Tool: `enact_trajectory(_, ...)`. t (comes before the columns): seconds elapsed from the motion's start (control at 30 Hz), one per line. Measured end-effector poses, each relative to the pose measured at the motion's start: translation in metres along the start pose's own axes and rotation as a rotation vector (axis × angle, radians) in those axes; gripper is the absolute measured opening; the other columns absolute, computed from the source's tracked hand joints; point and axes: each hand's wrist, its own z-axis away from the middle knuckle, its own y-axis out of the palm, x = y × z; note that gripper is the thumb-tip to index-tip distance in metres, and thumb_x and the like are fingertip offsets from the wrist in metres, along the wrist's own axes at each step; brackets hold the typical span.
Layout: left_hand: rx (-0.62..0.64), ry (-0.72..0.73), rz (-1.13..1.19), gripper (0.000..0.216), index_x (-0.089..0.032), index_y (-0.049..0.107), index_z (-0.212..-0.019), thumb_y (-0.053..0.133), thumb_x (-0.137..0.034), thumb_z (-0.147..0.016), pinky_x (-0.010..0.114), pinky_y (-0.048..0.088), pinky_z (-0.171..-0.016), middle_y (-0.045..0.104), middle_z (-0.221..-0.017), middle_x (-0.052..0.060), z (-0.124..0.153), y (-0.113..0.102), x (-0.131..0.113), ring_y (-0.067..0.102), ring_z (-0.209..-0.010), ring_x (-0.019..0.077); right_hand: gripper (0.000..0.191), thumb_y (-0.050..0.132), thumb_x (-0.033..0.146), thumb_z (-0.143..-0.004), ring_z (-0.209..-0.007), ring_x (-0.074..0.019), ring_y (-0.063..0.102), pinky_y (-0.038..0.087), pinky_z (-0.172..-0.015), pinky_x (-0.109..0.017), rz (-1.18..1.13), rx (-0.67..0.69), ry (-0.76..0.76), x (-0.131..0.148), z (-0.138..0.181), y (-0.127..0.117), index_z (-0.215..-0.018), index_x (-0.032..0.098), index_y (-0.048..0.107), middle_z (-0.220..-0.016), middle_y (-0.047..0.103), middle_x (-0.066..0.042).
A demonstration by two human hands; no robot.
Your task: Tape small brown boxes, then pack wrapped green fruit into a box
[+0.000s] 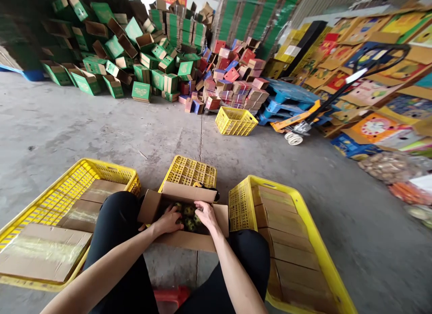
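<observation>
An open cardboard box [189,243] sits between my knees, its flaps folded outward. Inside lie several round green fruits [189,210] with dark mottling; their exact kind is too small to tell. My left hand [169,220] reaches in from the left, its fingers apart and resting on the fruits. On the right side of the box, my right hand [205,213] has its fingers stretched over the fruits near the wall. Some fingertips are hidden among the fruits, and neither hand lifts one. Behind the box stands a yellow crate [191,170] with a lattice surface.
Yellow crates holding cardboard boxes flank me, one left [114,172] and one right [297,197]. Ahead stand another yellow crate [236,121], blue pallets [286,96] and a pallet jack [303,120]. Green cartons [141,91] pile up behind. A red stool [173,295] shows below me.
</observation>
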Motion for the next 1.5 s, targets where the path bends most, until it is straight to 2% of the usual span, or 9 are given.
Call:
enact_trajectory(0.07,0.016,-0.064,0.013,0.043,-0.020,0.074,-0.115,0.082,-0.043,-0.079,0.055,0.043,-0.117,0.041,-0.165,0.015,-0.006,0.005,0.003,0.035,-0.153,0.0441,0.066,0.052,0.002,-0.082,-0.123,-0.0196,0.069,0.051,-0.109,-0.029,0.012,0.050,-0.020,-0.002,0.007,-0.005,-0.146,0.017,0.062,-0.138,0.071,-0.010)
enact_trajectory(0.17,0.045,-0.123,0.038,0.054,-0.019,0.070,-0.118,0.088,-0.035,-0.070,0.060,0.046,-0.112,0.029,-0.170,0.018,-0.014,0.007,0.009,0.039,-0.149,0.0482,0.072,0.055,0.001,-0.082,-0.138,-0.0206,0.058,0.042,-0.118,-0.029,0.062,0.145,-0.037,-0.002,0.018,-0.001,-0.152,0.019,0.056,-0.149,0.063,-0.010)
enact_trajectory(0.3,0.042,-0.130,0.071,0.072,-0.019,0.061,-0.134,0.087,-0.025,-0.067,0.049,0.041,-0.119,0.041,-0.162,0.018,-0.020,0.004,0.017,0.049,-0.144,0.0401,0.088,0.077,0.018,-0.080,-0.151,-0.0380,0.042,0.037,-0.122,-0.045,0.161,0.222,0.027,0.005,0.024,0.015,-0.161,0.019,0.043,-0.165,0.043,-0.019)
enact_trajectory(0.4,0.026,-0.131,0.089,0.059,-0.019,0.067,-0.125,0.087,-0.024,-0.069,0.050,0.035,-0.123,0.043,-0.160,0.017,-0.020,0.003,0.020,0.045,-0.147,0.0400,0.100,0.085,0.029,-0.079,-0.147,-0.0473,0.045,0.042,-0.116,-0.052,0.228,0.230,0.086,0.011,0.017,0.026,-0.164,0.019,0.034,-0.166,0.035,-0.027)
enact_trajectory(0.67,-0.031,-0.127,0.144,0.029,-0.017,0.078,-0.087,0.092,-0.020,-0.063,0.045,0.048,-0.109,0.059,-0.138,0.014,-0.023,-0.004,0.021,0.057,-0.129,0.0379,0.078,0.083,0.030,-0.077,-0.117,-0.0362,0.071,0.053,-0.093,-0.042,0.235,0.196,0.064,0.017,0.003,0.024,-0.148,0.024,0.051,-0.145,0.060,-0.020)
enact_trajectory(0.8,-0.096,-0.140,0.202,0.008,-0.016,0.078,-0.081,0.081,-0.017,-0.074,0.036,0.053,-0.094,0.072,-0.109,0.010,-0.030,-0.011,0.023,0.068,-0.107,0.0286,0.047,0.062,0.015,-0.091,-0.119,-0.0244,0.070,0.051,-0.093,-0.030,0.211,0.114,0.012,0.013,0.005,0.017,-0.137,0.023,0.060,-0.135,0.069,-0.009)
enact_trajectory(1.0,-0.202,-0.167,0.293,0.003,-0.018,0.075,-0.075,0.077,-0.015,-0.074,0.029,0.053,-0.077,0.075,-0.080,0.004,-0.029,-0.021,0.019,0.071,-0.084,0.0233,0.039,0.047,-0.001,-0.093,-0.112,-0.0207,0.071,0.047,-0.096,-0.025,0.252,0.048,-0.002,0.009,0.010,0.009,-0.113,0.018,0.075,-0.118,0.077,-0.010)
enact_trajectory(1.27,-0.320,-0.118,0.369,0.017,-0.018,0.077,-0.098,0.066,-0.025,-0.086,0.030,0.055,-0.086,0.079,-0.095,0.004,-0.018,-0.046,0.014,0.072,-0.091,0.0216,0.032,0.049,0.009,-0.096,-0.123,-0.0269,0.060,0.044,-0.102,-0.033,0.372,-0.117,0.009,0.027,0.034,-0.007,-0.116,0.020,0.072,-0.118,0.074,-0.013)
enact_trajectory(1.5,-0.218,-0.214,0.275,0.041,-0.013,0.071,-0.125,0.068,-0.023,-0.086,0.043,0.053,-0.102,0.074,-0.123,0.018,-0.023,-0.014,0.016,0.070,-0.117,0.0337,0.045,0.055,0.023,-0.100,-0.114,-0.0285,0.066,0.046,-0.100,-0.039,0.410,-0.044,-0.030,0.033,0.036,-0.001,-0.145,0.020,0.058,-0.133,0.066,-0.017)
